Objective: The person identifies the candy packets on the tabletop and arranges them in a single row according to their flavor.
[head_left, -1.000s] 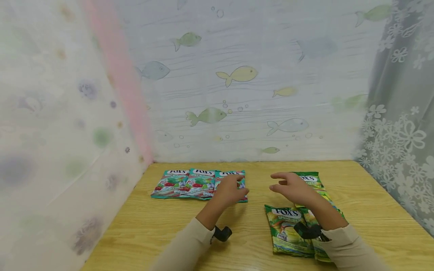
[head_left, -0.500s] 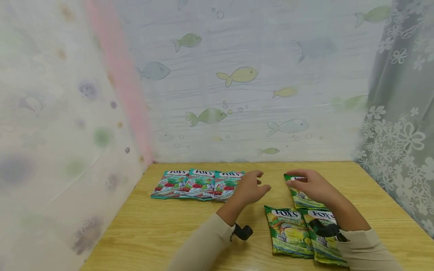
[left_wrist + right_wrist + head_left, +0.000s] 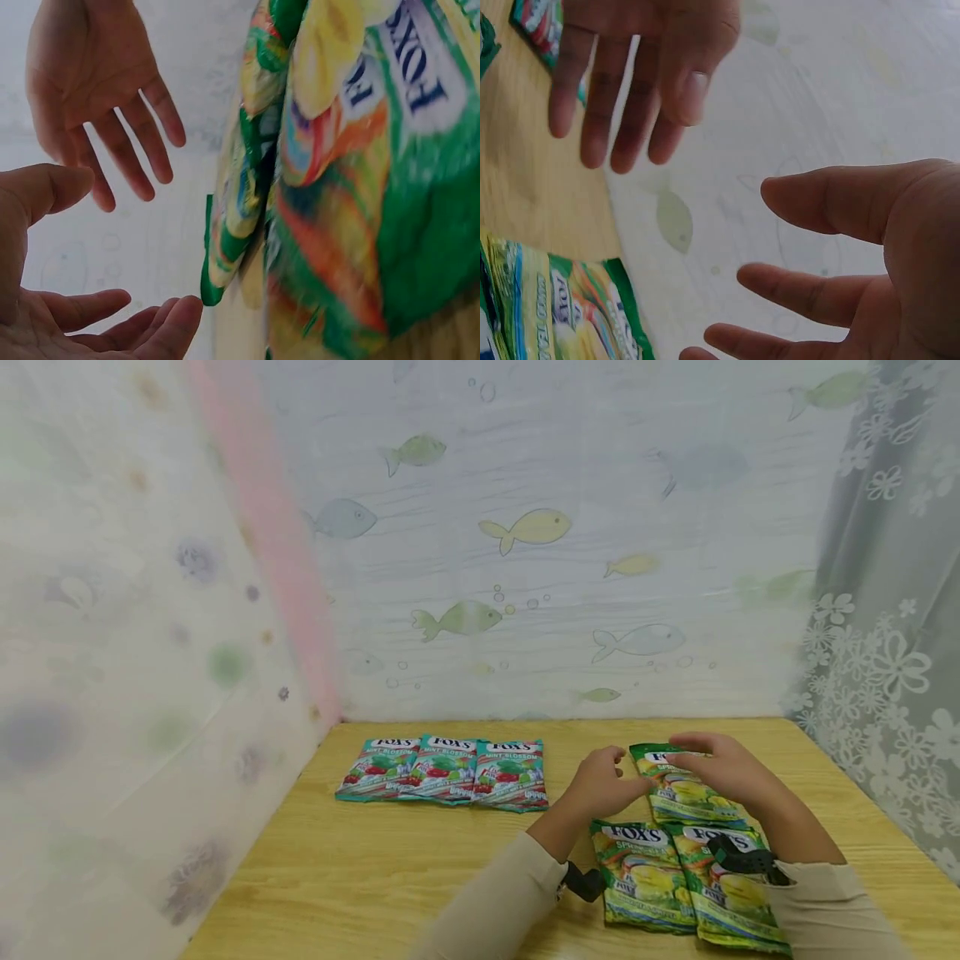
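My left hand [image 3: 602, 783] is at the left edge of the back green Fox's candy bag [image 3: 688, 789], thumb and fingers apart and nothing between them. Over that bag's upper right side hovers my right hand [image 3: 731, 770], its fingers relaxed and holding nothing. Two more green candy bags, a left one [image 3: 645, 881] and a right one [image 3: 735, 889], lie side by side in front of it. In the left wrist view a green bag [image 3: 420, 187] looms large beside the fingers. The right wrist view has the back bag [image 3: 577, 307] below both hands.
Three teal Fox's Mint Blossom bags lie overlapping in a row at the back left: a left one [image 3: 378, 770], a middle one [image 3: 441, 768] and a right one [image 3: 512, 775]. The wooden table [image 3: 360, 877] meets a fish-patterned wall covering [image 3: 525, 610]. A flowered grey curtain [image 3: 892, 635] hangs at right.
Both hands have moved to the right. The left has gone from over the right teal bag to the back green bag's left edge. All the bags have stayed in place.
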`<state>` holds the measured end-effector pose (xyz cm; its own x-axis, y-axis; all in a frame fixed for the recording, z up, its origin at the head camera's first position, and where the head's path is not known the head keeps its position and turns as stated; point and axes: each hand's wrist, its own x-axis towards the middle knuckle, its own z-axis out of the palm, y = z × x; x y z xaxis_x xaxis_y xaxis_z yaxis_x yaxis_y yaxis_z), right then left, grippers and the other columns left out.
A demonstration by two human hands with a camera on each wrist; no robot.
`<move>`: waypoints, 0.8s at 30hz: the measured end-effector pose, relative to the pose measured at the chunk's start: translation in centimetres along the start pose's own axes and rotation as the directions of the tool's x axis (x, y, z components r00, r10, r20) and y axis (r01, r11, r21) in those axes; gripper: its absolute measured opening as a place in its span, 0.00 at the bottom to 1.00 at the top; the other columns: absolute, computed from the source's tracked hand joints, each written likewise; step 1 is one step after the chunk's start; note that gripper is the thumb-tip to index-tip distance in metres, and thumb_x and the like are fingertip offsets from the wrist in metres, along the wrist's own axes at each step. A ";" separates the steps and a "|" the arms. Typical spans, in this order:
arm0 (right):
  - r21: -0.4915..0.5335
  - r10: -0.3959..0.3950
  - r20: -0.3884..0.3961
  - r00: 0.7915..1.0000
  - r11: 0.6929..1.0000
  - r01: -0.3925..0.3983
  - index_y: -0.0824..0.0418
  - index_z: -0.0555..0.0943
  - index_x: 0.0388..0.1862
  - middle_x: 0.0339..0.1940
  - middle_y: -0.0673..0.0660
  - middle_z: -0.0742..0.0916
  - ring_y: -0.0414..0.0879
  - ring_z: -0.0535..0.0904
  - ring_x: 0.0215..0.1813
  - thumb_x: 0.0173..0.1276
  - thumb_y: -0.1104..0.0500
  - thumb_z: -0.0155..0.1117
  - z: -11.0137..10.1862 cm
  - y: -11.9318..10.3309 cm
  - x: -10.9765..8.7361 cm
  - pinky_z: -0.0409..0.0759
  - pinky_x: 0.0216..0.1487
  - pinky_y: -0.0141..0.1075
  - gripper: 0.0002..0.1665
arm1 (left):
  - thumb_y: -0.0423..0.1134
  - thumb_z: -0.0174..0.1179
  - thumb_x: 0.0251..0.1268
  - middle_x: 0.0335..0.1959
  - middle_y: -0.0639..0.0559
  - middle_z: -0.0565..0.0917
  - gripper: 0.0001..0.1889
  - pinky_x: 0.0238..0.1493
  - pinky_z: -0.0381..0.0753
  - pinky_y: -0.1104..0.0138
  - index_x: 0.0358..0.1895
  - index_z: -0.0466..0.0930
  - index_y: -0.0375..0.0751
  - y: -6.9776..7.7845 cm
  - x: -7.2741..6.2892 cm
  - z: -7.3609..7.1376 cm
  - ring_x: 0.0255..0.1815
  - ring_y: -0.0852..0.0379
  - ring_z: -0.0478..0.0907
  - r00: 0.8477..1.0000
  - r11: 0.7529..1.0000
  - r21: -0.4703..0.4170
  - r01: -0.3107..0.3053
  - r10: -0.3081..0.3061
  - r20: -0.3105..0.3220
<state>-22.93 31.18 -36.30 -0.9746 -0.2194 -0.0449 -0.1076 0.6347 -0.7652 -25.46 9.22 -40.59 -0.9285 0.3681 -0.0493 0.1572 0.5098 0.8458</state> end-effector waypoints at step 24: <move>0.059 0.202 0.069 0.977 0.977 -0.206 0.78 0.49 0.81 0.78 0.84 0.54 0.83 0.56 0.75 0.85 0.40 0.46 -3.2 6.0 -0.6 0.72 0.66 0.69 0.49 | 0.56 0.78 0.55 0.67 0.46 0.77 0.42 0.56 0.82 0.46 0.72 0.72 0.45 0.4 0.7 5.1 0.63 0.43 0.78 0.975 0.961 -0.170 0.219 -0.220 0.016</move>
<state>-23.64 37.54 -38.82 -0.9604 -0.1371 -0.2425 0.1072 0.6218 -0.7758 -24.32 13.64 -42.96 -0.9347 0.2597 -0.2427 -0.1099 0.4383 0.8921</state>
